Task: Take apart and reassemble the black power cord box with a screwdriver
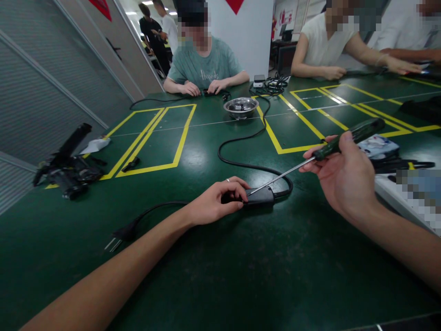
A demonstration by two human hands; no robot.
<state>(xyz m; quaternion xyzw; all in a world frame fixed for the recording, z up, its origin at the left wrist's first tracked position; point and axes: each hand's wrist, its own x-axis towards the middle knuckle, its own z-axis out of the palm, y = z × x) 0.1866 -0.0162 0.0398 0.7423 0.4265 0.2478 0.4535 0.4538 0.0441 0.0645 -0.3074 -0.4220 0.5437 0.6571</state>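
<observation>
Steadying the black box (261, 196), left fingers (237, 189) grip it; right hand (347, 172), clasping the screwdriver (349, 138), should press straighter.

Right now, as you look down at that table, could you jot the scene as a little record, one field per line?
left hand: steadies a black, oblong plastic box with its fingers
right hand: holds a screwdriver with a dark green handle, its tip at the box
cord: black cable from the box's far-right end, curving away up the table
plug: black, with metal prongs, lying left of the box
bowl: round, shiny metal bowl, farther back; contents too small to name
surface: green tabletop with yellow outlines
</observation>
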